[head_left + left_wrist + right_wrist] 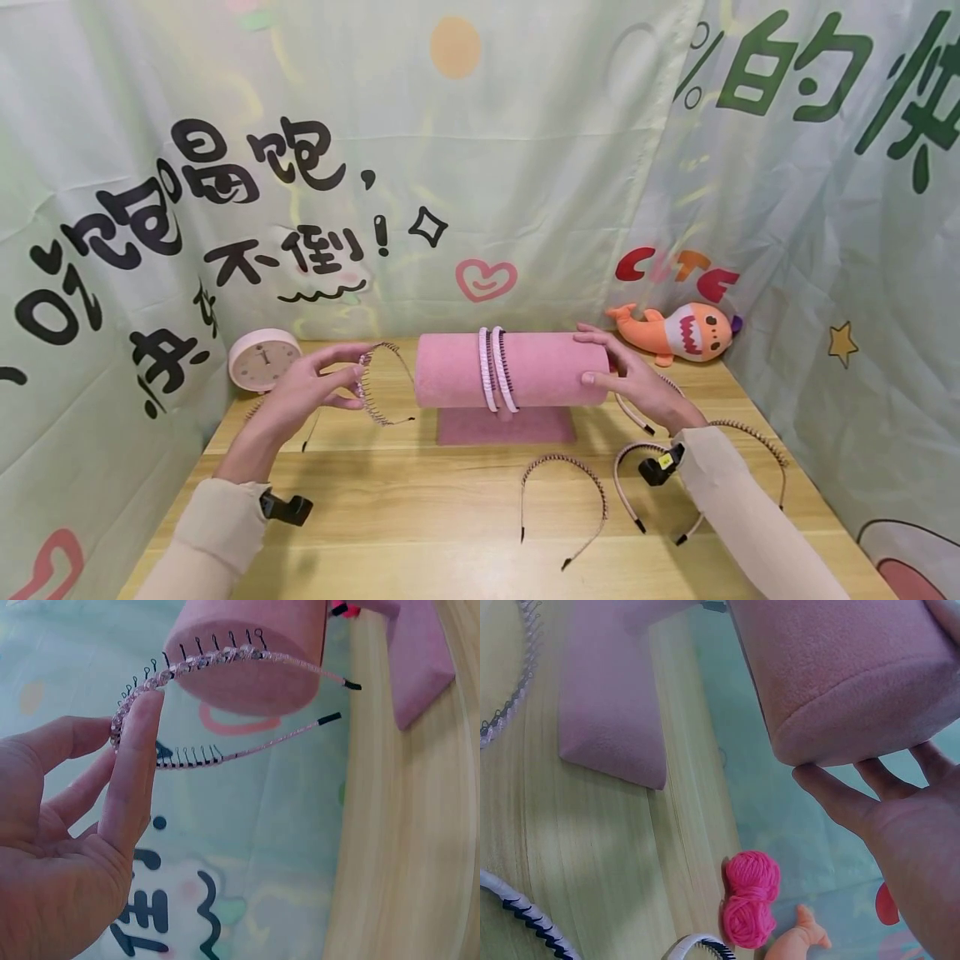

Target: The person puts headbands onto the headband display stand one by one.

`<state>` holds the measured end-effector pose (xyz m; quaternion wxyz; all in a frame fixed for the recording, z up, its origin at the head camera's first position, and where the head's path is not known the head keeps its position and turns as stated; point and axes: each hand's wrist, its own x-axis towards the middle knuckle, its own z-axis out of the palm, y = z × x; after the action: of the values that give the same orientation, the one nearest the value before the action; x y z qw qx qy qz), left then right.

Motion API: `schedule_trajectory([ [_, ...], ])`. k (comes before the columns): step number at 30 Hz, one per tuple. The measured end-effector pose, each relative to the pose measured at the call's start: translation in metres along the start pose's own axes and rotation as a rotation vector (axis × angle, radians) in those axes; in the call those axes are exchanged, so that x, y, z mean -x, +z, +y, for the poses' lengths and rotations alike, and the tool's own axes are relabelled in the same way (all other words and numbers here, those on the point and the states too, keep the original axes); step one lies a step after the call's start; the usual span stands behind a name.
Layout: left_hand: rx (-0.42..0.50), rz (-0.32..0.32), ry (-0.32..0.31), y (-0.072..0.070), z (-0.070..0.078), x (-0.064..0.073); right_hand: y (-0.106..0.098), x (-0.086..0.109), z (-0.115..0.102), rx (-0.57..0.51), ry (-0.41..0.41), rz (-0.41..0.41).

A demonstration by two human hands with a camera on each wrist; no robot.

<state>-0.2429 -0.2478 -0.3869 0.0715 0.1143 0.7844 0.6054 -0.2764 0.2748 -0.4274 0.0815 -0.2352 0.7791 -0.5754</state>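
Observation:
My left hand (303,392) pinches a beaded headband (365,385) at its curved top, left of the pink headband stand (450,367). In the left wrist view the headband (199,661) shows pink wrapping, clear beads and dark wire teeth, its two black-tipped ends pointing at the stand's round end (247,694). My right hand (637,379) holds the stand's right end, thumb at the front and fingers over the top. In the right wrist view its fingertips (810,776) lie at the rim of that end. Two white headbands (487,371) circle the roll near its middle.
Several headbands lie on the wooden table (360,517), one of them a thin beaded headband (564,458) in front of the stand. A round clock (262,360) stands back left, an orange plush toy (686,332) back right. Pink yarn (751,900) lies near the toy.

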Motion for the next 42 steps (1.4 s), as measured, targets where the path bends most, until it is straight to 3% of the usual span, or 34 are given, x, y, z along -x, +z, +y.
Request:
schedule_trajectory([
  [20, 0.05, 0.005, 0.018, 0.038, 0.014, -0.024, -0.001, 0.001, 0.002, -0.008, 0.003, 0.007],
  [33, 0.081, -0.013, 0.002, 0.051, 0.019, -0.035, -0.001, 0.001, 0.002, -0.004, 0.006, 0.009],
  [42, 0.055, -0.021, -0.017, 0.057, 0.024, -0.04, -0.001, 0.0, 0.002, -0.009, 0.005, 0.005],
])
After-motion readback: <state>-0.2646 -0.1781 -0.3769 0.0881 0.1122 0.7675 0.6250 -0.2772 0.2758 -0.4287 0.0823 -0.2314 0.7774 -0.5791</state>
